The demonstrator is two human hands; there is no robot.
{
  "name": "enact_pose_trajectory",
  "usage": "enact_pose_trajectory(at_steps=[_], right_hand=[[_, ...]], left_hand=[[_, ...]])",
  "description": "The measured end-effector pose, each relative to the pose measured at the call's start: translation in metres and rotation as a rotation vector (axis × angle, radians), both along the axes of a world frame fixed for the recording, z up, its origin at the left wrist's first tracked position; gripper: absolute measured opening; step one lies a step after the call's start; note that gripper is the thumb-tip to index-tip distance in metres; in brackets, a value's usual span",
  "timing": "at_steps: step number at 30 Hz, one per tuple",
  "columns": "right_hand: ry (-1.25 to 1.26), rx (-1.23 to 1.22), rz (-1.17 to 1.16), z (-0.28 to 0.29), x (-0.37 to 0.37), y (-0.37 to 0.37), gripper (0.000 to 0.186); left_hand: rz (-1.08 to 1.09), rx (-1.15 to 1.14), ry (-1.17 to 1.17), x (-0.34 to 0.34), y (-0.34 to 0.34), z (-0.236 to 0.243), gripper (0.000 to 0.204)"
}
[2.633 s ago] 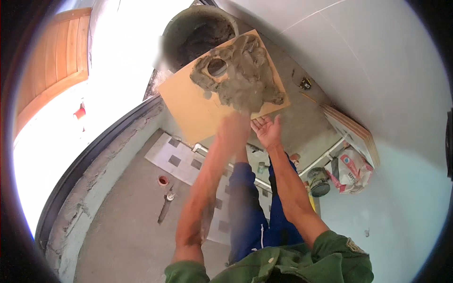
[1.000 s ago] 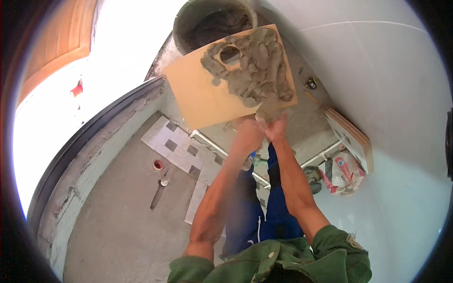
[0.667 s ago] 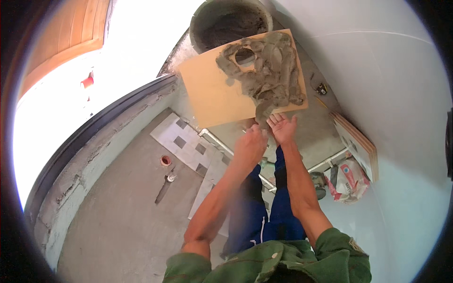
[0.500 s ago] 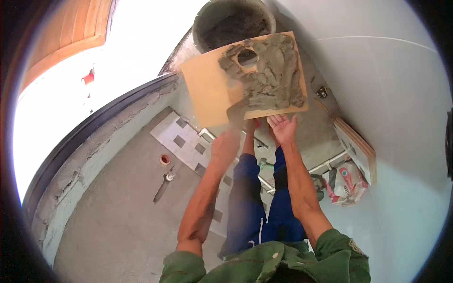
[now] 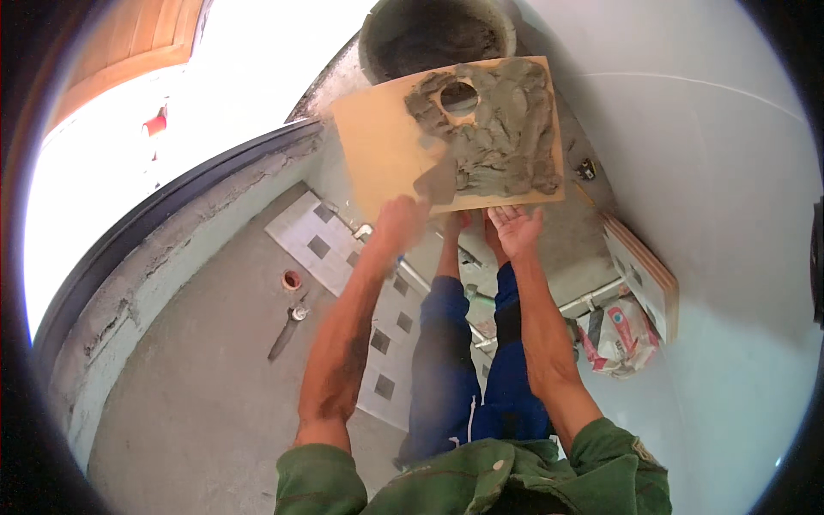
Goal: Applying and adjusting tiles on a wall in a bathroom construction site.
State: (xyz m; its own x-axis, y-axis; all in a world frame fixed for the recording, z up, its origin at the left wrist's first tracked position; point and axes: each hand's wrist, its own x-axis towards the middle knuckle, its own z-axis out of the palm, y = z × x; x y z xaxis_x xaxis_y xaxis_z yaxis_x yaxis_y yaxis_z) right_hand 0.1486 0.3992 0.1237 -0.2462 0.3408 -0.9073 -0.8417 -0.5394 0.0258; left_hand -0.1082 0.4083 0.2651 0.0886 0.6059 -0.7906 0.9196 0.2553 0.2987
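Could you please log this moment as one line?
left hand: trowel on mortar | right hand: open under tile | bucket behind

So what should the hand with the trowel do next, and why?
Probably drag the trowel left across the tile. The grey mortar covers only the right part, and the left hand already has the blade at its edge while the right hand props the tile.
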Motion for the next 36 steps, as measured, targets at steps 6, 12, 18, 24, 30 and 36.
enact_pose_trajectory(at_steps=[6,12,18,24,30,36], right_hand=[[0.005,-0.060,-0.032,0.003,0.001,0.002,0.087],[0.007,-0.012,0.026,0.001,0.002,0.004,0.088],[-0.029,-0.056,0.012,0.002,-0.001,0.004,0.086],[-0.037,-0.027,0.033,0.005,-0.001,0.005,0.087],[-0.023,-0.045,0.047,0.003,0.000,0.005,0.089],[-0.029,-0.019,0.029,0.000,0.000,0.003,0.089]], left_hand=[[0.691,0.084,0.042,0.084,-0.017,0.044,0.027],[0.415,0.165,0.089,0.080,-0.016,0.015,0.030],[0.655,0.161,0.035,0.040,-0.051,0.026,0.036],[0.540,0.155,0.131,0.034,-0.078,0.033,0.028],[0.434,0.294,0.058,0.031,-0.095,0.009,0.028],[0.381,0.197,0.125,-0.026,-0.101,0.008,0.024]])
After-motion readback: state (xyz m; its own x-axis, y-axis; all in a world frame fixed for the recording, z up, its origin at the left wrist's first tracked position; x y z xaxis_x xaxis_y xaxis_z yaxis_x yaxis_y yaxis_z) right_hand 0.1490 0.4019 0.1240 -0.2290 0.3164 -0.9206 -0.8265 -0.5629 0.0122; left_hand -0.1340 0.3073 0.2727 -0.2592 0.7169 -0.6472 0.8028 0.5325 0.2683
